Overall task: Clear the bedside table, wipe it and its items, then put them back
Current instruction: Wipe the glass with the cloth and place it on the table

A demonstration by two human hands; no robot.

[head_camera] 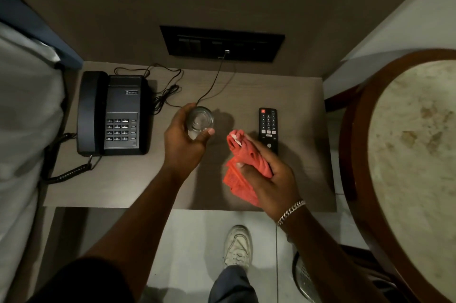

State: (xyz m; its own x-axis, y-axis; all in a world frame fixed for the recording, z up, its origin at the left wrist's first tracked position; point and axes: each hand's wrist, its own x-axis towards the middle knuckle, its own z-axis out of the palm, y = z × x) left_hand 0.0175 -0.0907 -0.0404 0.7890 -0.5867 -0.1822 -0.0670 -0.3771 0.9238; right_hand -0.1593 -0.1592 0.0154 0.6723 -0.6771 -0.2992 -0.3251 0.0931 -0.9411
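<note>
My left hand (185, 139) is wrapped around a clear drinking glass (200, 120), seen from above over the middle of the bedside table (123, 184). My right hand (269, 176) grips a bunched red cloth (244, 162) just right of the glass, apart from it. A black remote control (268, 127) lies flat on the table behind the cloth. A black corded telephone (112, 115) sits at the table's left, its coiled cord hanging off the left edge.
A thin black cable (212, 85) runs from a dark wall switch panel (222, 43) across the table's back. White bedding (22, 117) borders the left. A round wooden-rimmed table (407, 154) stands at the right. My shoe (238, 244) is on the floor below.
</note>
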